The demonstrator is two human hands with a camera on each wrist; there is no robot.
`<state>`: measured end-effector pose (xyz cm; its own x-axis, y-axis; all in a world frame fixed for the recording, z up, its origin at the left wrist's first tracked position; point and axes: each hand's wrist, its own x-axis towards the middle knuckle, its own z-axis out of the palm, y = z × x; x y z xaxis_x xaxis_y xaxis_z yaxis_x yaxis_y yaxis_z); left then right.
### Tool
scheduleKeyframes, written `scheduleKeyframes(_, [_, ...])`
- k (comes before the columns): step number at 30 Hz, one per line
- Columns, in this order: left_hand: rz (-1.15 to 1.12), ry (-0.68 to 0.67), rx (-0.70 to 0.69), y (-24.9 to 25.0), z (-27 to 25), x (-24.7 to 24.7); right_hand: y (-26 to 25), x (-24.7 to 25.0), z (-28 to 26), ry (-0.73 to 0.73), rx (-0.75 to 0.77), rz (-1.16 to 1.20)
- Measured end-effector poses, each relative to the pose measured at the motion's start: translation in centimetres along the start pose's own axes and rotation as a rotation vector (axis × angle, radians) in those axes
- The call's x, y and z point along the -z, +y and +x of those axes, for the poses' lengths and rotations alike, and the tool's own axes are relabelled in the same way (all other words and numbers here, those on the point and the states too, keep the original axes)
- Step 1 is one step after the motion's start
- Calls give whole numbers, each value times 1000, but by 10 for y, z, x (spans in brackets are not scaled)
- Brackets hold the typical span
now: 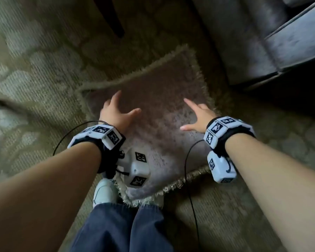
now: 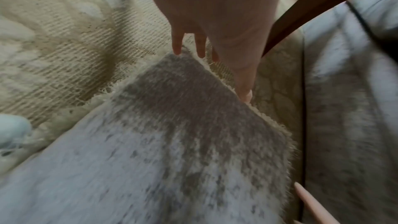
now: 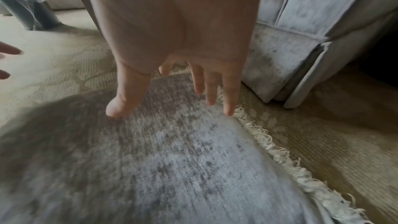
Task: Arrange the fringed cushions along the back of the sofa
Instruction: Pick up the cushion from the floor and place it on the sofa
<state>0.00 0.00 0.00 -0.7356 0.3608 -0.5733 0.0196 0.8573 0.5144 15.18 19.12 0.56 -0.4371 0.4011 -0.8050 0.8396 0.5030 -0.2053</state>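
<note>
a grey, mottled fringed cushion [image 1: 158, 110] lies flat on the patterned beige carpet [image 1: 36, 73], just in front of the person's feet, with its cream fringe [image 3: 277, 149] spread out on the carpet around its edges. the sofa [image 1: 273, 44], in grey fabric, stands beyond the cushion's far right corner, close to it but not touching it as far as the views show. a dark wooden furniture leg [image 1: 115, 17] stands on the carpet beyond the cushion's far left side.

both hands are over the cushion with fingers spread and released, grasping nothing. the left hand [image 1: 115, 111] is above the cushion's left part, its fingertips [image 2: 177, 48] reaching toward the far fringed edge. the right hand [image 1: 198, 115] is above the cushion's right part; its thumb [image 3: 120, 103] seems to touch the cushion's fabric, though blur makes this uncertain, and its other fingers point down near the right fringe.

a white shoe [image 1: 104, 191] sits against the cushion's near left corner, with dark blue trouser legs [image 1: 120, 228] at its near edge.
</note>
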Motion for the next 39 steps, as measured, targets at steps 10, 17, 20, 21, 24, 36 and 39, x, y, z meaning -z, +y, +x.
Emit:
scheduleKeyframes(10, [-116, 18, 218, -93, 26, -37, 11, -24, 72, 97, -81, -85])
scheduleKeyframes(17, [-334, -41, 391, -114, 31, -59, 44, -22, 97, 66, -112, -34])
scheduleKeyframes(20, [-387, -16, 415, -114, 28, -61, 57, -20, 101, 37, -141, -32])
scheduleKeyframes(21, [-398, -7, 427, -115, 26, -62, 61, -21, 104, 27, -138, -21])
scheduleKeyframes(24, [-414, -10, 442, -114, 23, -63, 71, -28, 115, -14, -78, 122])
scheduleKeyframes(36, [-316, -93, 155, -105, 20, -62, 39, -18, 99, 54, 14, 110])
scheduleKeyframes(39, [-269, -80, 148, -104, 22, -64, 32, -19, 99, 76, 55, 98])
